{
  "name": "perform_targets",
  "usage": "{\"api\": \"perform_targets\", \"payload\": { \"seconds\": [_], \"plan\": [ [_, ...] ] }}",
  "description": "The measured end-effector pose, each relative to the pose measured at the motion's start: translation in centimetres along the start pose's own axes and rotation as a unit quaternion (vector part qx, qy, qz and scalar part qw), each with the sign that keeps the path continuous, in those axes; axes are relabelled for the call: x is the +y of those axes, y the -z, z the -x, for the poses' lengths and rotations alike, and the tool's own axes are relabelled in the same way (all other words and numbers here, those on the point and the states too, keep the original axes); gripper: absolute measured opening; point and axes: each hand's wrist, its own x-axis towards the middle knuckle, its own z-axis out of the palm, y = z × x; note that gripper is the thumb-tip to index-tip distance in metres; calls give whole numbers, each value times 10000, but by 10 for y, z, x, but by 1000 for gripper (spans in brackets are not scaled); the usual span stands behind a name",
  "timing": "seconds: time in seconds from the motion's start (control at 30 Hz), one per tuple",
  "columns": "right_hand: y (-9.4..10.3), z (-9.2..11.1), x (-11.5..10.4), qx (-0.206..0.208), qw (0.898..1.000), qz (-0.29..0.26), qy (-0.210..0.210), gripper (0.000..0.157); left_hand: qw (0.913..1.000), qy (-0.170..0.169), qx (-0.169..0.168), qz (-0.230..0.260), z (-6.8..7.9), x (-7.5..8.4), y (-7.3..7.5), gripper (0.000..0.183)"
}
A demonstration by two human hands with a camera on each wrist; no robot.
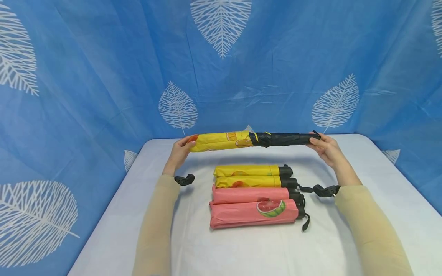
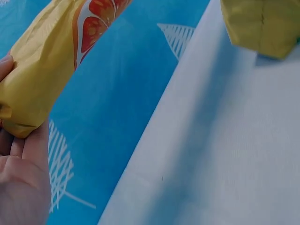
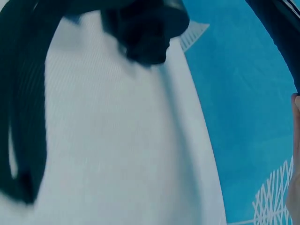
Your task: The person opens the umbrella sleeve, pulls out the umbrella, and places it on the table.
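A long folded umbrella is held level above the table, its left half in a yellow fruit-print sleeve (image 1: 217, 141) and its right half bare and black (image 1: 283, 139). My left hand (image 1: 180, 151) grips the sleeve's closed end, thumb on the near side; the left wrist view shows fingers under the yellow fabric (image 2: 42, 70). My right hand (image 1: 327, 148) pinches the black end near its small loop; only part of that hand (image 3: 294, 178) shows at the right wrist view's edge. Beneath lie two yellow sleeved umbrellas (image 1: 246, 182) and two pink ones (image 1: 238, 214), side by side.
The umbrellas rest on a white-covered table (image 1: 248, 253), black handles to the right, some with wrist straps (image 1: 305, 222). A blue curtain (image 1: 262, 84) with white leaf prints hangs behind and beside it. A blurred dark strap (image 3: 21, 117) crosses the right wrist view.
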Motion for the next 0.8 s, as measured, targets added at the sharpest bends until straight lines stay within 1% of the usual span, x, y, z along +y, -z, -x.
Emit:
{"api": "perform_targets", "payload": {
  "seconds": [0.03, 0.1, 0.23, 0.27, 0.33, 0.43, 0.47, 0.63, 0.8],
  "plan": [
    [2, 1, 0, 15, 10000, 95, 5, 66, 10000, 17, 23, 20, 1, -1, 3, 46],
    [7, 3, 0, 64, 9999, 104, -2, 65, 9999, 67, 79, 58, 3, -3, 8, 46],
    [16, 7, 1, 202, 9995, 224, -35, 44, 9997, 178, 161, 70, 7, -6, 18, 48],
    [17, 8, 0, 219, 9995, 235, -60, 44, 9996, 212, 177, 58, 9, -7, 21, 49],
    [21, 9, 0, 297, 9987, 395, -141, 52, 9992, 318, 232, 27, 11, -10, 26, 50],
    [27, 11, 0, 428, 9968, 619, -288, 71, 9983, 491, 323, -55, 15, -14, 34, 49],
    [29, 12, 0, 464, 9959, 698, -347, 73, 9978, 554, 349, -97, 16, -15, 37, 50],
    [39, 16, 0, 564, 9924, 957, -528, 73, 9956, 782, 415, -298, 23, -22, 51, 52],
    [46, 19, 1, 611, 9878, 1184, -811, 78, 9928, 1024, 492, -388, 27, -28, 57, 52]
  ]
}}
